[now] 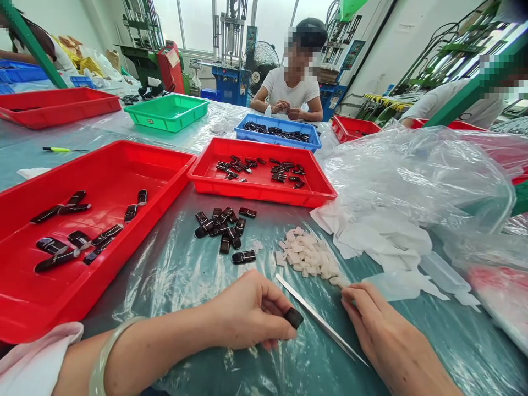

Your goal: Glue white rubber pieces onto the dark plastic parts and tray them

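My left hand [256, 313] pinches a small black plastic piece [293, 317] between thumb and fingers, above the plastic-covered table. At the right edge of a pile of small whitish flat pieces [307, 253], the fingertips of my right hand [383, 324] are pressed together; what is between them is hard to make out. Metal tweezers [319, 319] lie slantwise on the table between both hands. Beyond my left hand sits a loose heap of glossy black plastic pieces [223, 225], with a single black piece [243, 257] a little nearer to me.
Red trays [165, 165] [264, 192] with black pieces stand left and ahead. Farther back are a blue tray [278, 142] and a green tray [167, 113]. White sheets [371, 236] and clear plastic bags [412, 170] cover the right side. A co-worker [292, 82] sits opposite.
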`<state>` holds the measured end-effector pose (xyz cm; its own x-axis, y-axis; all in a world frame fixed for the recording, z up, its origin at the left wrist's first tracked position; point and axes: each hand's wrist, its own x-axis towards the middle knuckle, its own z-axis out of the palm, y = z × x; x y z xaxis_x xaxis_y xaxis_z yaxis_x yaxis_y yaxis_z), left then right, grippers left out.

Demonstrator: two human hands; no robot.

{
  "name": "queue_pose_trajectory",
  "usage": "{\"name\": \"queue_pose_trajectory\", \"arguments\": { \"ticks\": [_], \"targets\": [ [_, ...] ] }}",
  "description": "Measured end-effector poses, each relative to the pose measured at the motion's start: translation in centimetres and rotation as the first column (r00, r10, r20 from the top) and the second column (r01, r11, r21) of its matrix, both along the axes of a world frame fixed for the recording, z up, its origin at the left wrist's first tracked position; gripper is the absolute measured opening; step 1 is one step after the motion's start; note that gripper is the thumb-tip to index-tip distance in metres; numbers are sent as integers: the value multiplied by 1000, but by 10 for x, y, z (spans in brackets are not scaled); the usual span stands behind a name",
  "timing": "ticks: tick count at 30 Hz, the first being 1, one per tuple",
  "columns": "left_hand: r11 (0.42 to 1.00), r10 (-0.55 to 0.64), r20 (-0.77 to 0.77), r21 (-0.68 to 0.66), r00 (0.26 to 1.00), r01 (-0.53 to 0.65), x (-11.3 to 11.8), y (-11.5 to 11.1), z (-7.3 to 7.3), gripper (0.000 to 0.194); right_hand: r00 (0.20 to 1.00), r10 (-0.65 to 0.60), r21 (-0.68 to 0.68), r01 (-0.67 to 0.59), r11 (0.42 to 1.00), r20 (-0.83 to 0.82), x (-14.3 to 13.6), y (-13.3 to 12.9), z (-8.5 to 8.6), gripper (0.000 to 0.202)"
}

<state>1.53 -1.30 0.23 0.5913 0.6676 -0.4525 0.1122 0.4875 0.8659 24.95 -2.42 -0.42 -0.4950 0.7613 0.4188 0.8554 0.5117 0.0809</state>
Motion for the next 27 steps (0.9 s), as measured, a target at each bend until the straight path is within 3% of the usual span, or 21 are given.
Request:
{"name": "queue_pose_trajectory", "arguments": {
  "ticks": [3, 5, 8, 11, 14, 16, 20, 23, 27],
  "targets": [
    [997, -1, 47, -74, 999, 5, 0, 1, -1, 21, 992, 17, -81, -27, 996, -126, 0, -5, 7, 22],
    [993, -1, 71, -117, 997, 10, 0, 2, -2, 22, 965, 0, -220, -60, 974, -262, -3, -9, 15, 13],
    [989, 9, 85, -150, 996, 4, 1, 2, -2, 21, 885, -96, -481, -154, 863, -455, -12, -10, 27, 11],
    [991, 22, 79, -131, 997, -11, 2, 1, 0, 20, 747, -253, -616, -253, 746, -614, -26, -6, 32, 12],
    [993, 39, 66, -116, 997, -32, 2, -1, 0, 22, 610, -386, -656, -308, 689, -691, -38, -1, 31, 17],
    [995, 45, 54, -91, 998, -40, 2, -2, -2, 22, 577, -417, -665, -322, 674, -702, -45, 2, 31, 14],
    [999, 46, 32, 3, 998, -46, 2, -3, -7, 20, 570, -340, -602, -366, 710, -748, -50, 4, 30, 8],
    [998, 15, 5, 66, 1000, -15, 2, -3, -8, 18, 582, -250, -558, -440, 704, -774, -50, 2, 26, 2],
    [995, -10, -31, 99, 999, 13, 1, -3, -6, 18, 618, -144, -506, -464, 727, -773, -50, -3, 22, 16]
  ]
}}
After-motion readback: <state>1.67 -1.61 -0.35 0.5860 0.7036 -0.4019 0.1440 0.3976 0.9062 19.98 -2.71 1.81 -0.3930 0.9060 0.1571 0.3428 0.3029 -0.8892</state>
